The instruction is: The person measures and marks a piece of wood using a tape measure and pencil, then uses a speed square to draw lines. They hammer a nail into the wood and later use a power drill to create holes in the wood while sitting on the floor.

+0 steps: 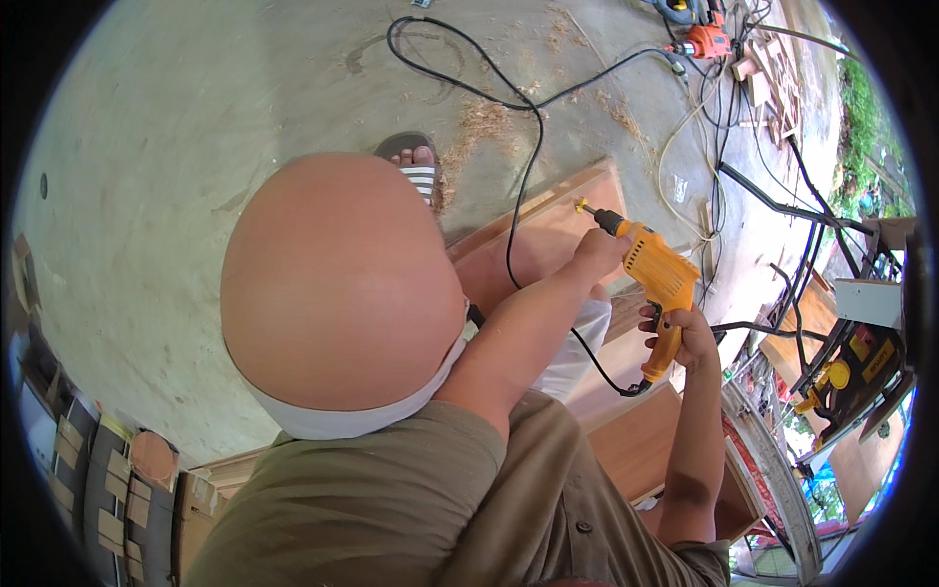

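A yellow corded power drill point(661, 266) is held in both my hands, its black chuck point(611, 223) facing the far left. My left hand point(599, 252) is closed on the front of its body, just behind the chuck. Around the rear handle wraps my right hand point(691, 336), fingers near the trigger. A yellow cutting bit point(583, 205) sits at the drill's tip, over a wooden panel point(548, 217) with a raised edge strip. Whether the bit touches the wood I cannot tell. The black power cord point(595, 358) runs from the handle, passing behind my left forearm.
My bent knee point(342, 279) and sandalled foot point(416, 161) are left of the panel. Wood shavings point(484, 122) lie on the concrete floor. An orange power tool point(706, 41), tangled cables and wood scraps point(773, 83) are at the far right. A saw machine point(861, 362) stands at right.
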